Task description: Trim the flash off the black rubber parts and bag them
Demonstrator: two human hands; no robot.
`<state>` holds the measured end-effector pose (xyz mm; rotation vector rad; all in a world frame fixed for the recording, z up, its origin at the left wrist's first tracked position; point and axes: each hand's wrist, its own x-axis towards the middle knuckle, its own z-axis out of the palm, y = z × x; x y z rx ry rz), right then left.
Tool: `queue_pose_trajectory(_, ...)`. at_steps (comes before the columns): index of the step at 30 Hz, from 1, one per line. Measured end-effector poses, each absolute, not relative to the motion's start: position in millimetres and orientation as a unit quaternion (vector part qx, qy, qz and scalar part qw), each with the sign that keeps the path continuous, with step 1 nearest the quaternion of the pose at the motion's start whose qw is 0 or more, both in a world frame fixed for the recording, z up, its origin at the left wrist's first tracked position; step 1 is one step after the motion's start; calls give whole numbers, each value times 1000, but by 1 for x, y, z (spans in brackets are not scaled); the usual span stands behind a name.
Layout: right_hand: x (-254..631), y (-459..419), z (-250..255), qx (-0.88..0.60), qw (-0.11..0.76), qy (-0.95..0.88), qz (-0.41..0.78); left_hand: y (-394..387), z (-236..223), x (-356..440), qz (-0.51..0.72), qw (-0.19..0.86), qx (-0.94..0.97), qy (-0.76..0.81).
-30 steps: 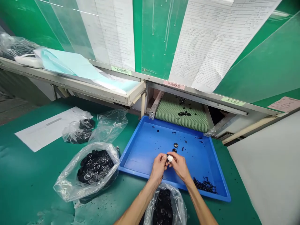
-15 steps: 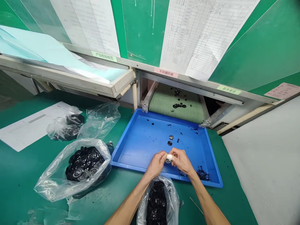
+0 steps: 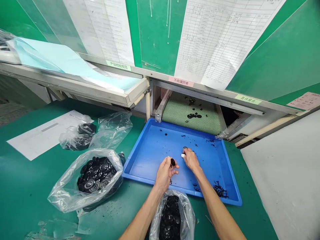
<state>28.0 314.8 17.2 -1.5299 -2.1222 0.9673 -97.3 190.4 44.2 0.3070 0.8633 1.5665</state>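
Note:
My left hand (image 3: 165, 171) is above the front part of the blue tray (image 3: 147, 151), pinching a black round disc (image 3: 172, 162) between thumb and forefinger. Its other fingers are loosely curled. Farther into the tray, my right hand (image 3: 191, 159) has its fingertips down on a black part, mostly covered by the fingers; a white cover is on one fingertip. Just beyond those fingertips shows the edge of a black ring-shaped part (image 3: 185, 147). Small black scraps (image 3: 220, 190) are heaped in the tray's near right corner, with more scattered across its floor.
Left of the tray stands an open clear bag (image 3: 65, 198) of black round parts. Another open bag (image 3: 187, 220) is below my forearms. A green conveyor belt (image 3: 180, 108) with black pieces ends over the tray's far edge. A shelf (image 3: 135, 95) juts out at the left.
My hands have parted from working together on one part. The left keeps a black disc, while the right has moved forward onto the parts lying in the tray. The view has shifted slightly.

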Motion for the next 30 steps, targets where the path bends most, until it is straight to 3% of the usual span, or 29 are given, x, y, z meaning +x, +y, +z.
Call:
queue_pose_trajectory(9, 45, 266, 39, -494, 279, -649, 507, 200, 34, -93, 635, 610, 183, 437)
queue_pose_trajectory(13, 40, 247, 41, -490, 310, -634, 511, 201, 28, -85, 568, 567, 334, 494)
queue_pose_trajectory(21, 48, 243, 54, -419, 235, -745, 462, 202, 22, -84, 525, 479, 428, 559)
queue_pose_trajectory(30, 36, 291, 27, -494, 173, -783, 336, 203, 19, -80, 553, 436, 377, 602)
